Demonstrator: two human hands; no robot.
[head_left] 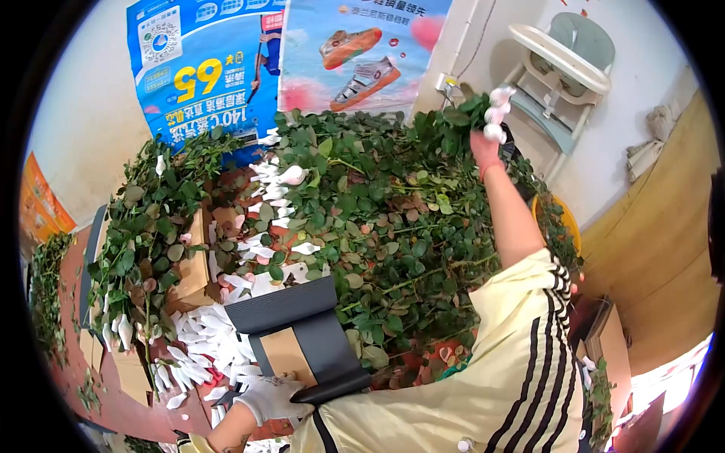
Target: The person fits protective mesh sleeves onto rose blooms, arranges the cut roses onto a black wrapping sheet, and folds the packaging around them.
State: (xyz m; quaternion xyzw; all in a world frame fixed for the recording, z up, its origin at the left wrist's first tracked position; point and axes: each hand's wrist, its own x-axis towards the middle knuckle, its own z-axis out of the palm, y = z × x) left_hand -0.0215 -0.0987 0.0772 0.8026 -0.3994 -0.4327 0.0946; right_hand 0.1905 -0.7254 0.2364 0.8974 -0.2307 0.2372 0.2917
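Out at the far right back, my right hand (485, 151) is closed around leafy green stems whose flower heads (497, 115) wear white sleeves. My left hand (270, 398), in a white glove, lies at the near edge of a black corrugated sheet (321, 343) with a brown cardboard piece (287, 356) on it. Its fingers rest at the cardboard and the sheet's rolled edge. Many white foam sleeves (215, 332) are heaped left of the sheet.
Leafy rose stems (393, 219) cover the middle of the table, and more hang over cardboard (192, 268) at the left. A yellow bucket (563, 219) stands at the right. Behind are posters (204, 75) and a high chair (563, 83).
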